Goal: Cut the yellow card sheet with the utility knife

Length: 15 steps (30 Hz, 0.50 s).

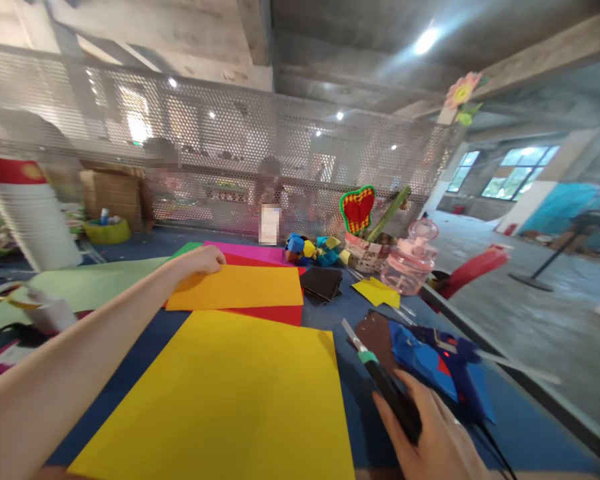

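Observation:
My left hand (211, 259) reaches far over the table, its fingers closed at the top edge of an orange sheet (245, 287). Red (275, 315) and magenta (250, 253) sheets lie under and behind that one. Close in front of me a large yellow sheet (230, 393) lies flat. At the right, my right hand (437, 427) is wrapped round the black handle of a utility knife (390, 387). Its blade is out and points up and to the left, over a brown piece (375, 333).
A glue gun (455, 353) with a lit red light rests on blue pieces (420, 357) at the right. Black squares (323, 283), yellow scraps (377, 292), a pink bottle (409, 263) and a basket (370, 253) stand beyond. Stacked paper cups (35, 220) are at the left.

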Each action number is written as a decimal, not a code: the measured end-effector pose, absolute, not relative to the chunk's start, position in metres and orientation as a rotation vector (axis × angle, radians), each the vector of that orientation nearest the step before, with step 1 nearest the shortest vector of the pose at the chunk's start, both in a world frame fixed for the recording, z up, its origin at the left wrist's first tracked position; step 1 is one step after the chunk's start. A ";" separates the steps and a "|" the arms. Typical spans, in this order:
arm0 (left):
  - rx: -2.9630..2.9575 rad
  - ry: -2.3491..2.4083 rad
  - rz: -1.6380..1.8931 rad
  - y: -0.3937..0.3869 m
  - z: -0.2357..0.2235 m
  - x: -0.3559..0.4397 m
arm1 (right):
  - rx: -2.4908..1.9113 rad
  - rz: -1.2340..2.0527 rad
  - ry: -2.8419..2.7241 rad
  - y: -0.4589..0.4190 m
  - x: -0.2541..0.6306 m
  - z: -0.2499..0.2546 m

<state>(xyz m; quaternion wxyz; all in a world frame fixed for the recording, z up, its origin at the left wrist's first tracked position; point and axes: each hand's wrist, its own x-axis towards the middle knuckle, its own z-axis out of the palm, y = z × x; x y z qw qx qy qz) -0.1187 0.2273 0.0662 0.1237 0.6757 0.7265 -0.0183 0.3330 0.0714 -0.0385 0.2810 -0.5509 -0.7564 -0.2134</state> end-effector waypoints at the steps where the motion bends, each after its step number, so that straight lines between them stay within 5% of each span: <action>1: 1.960 2.109 -0.083 0.230 0.062 -0.119 | -1.467 -0.581 -2.030 0.072 0.333 -0.038; 15: 2.094 2.082 0.134 0.181 0.062 -0.117 | -1.445 -0.524 -2.123 0.081 0.338 -0.041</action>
